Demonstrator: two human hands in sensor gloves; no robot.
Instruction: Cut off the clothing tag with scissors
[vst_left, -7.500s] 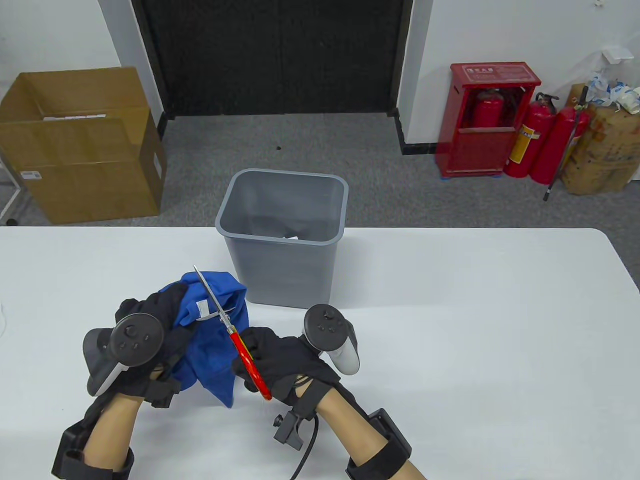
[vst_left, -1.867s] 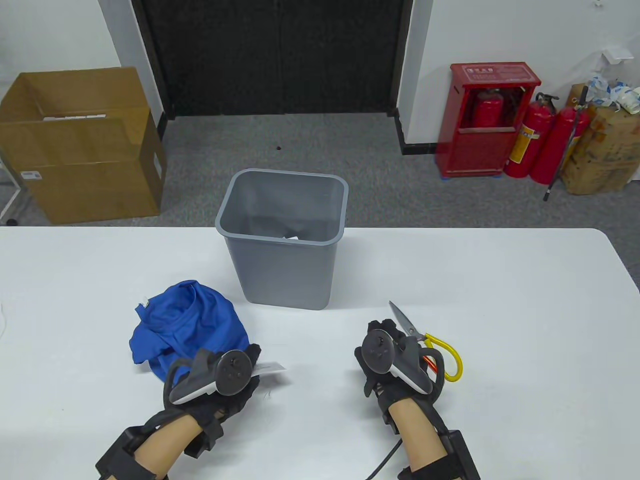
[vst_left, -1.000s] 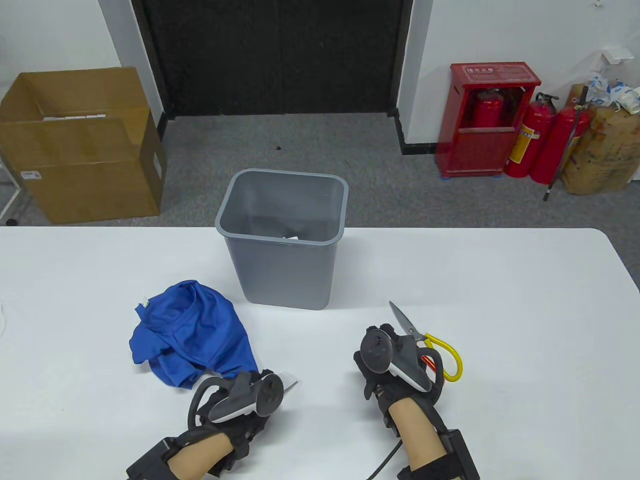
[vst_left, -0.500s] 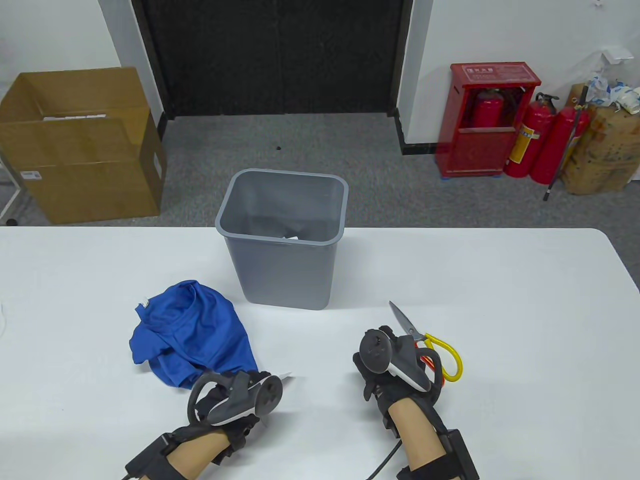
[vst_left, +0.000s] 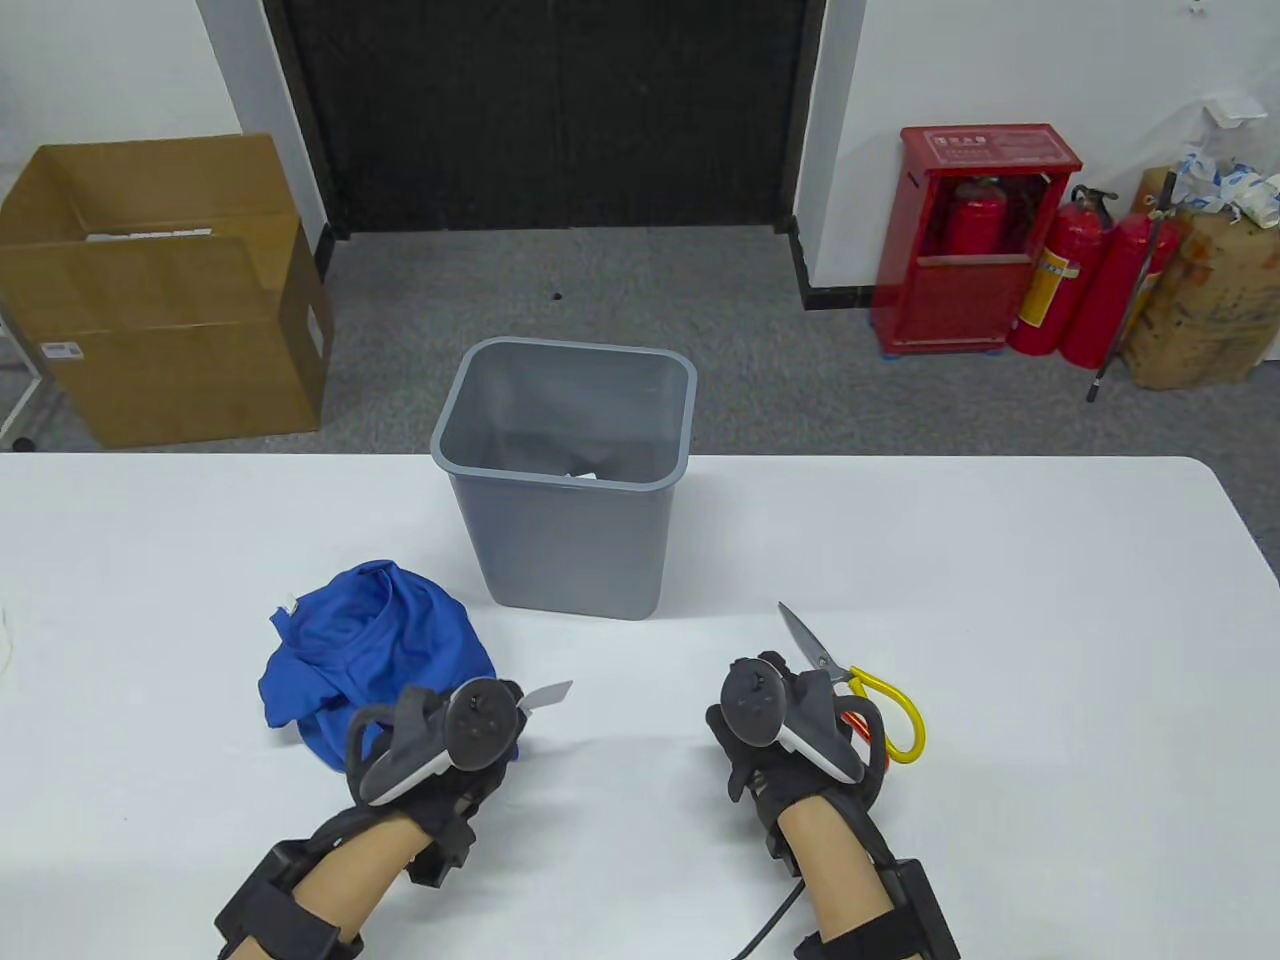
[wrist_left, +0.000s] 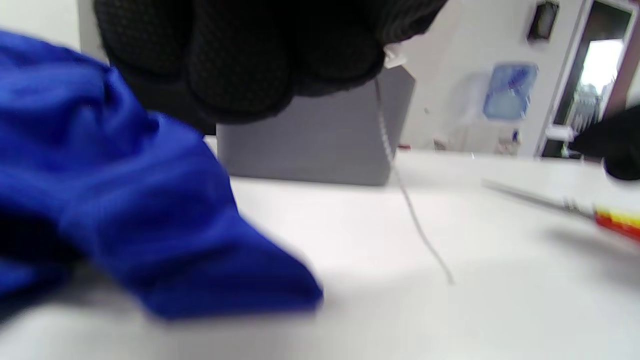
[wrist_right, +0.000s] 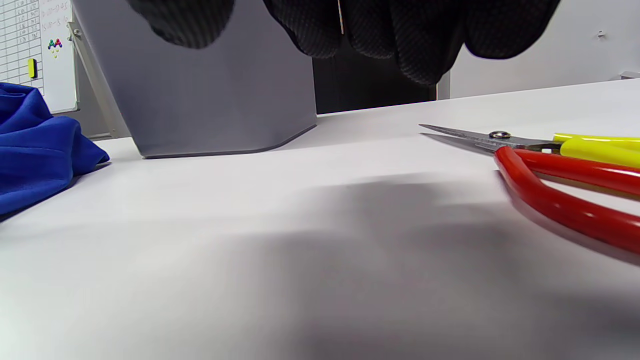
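A crumpled blue garment lies on the white table, left of centre. My left hand is at its near right edge and pinches the cut-off white tag, held above the table. In the left wrist view the tag's thin string hangs from my fingers beside the garment. The scissors, with one red and one yellow handle, lie flat on the table. My right hand hovers just left of them, empty; its fingers hang above the scissors.
A grey bin stands on the table behind and between the hands, with some scraps inside. It also shows in the left wrist view and the right wrist view. A small white label remains on the garment's far left.
My left hand has risen and moved forward from the table's near edge, carrying the tag toward the bin. The right hand and scissors have stayed in place.
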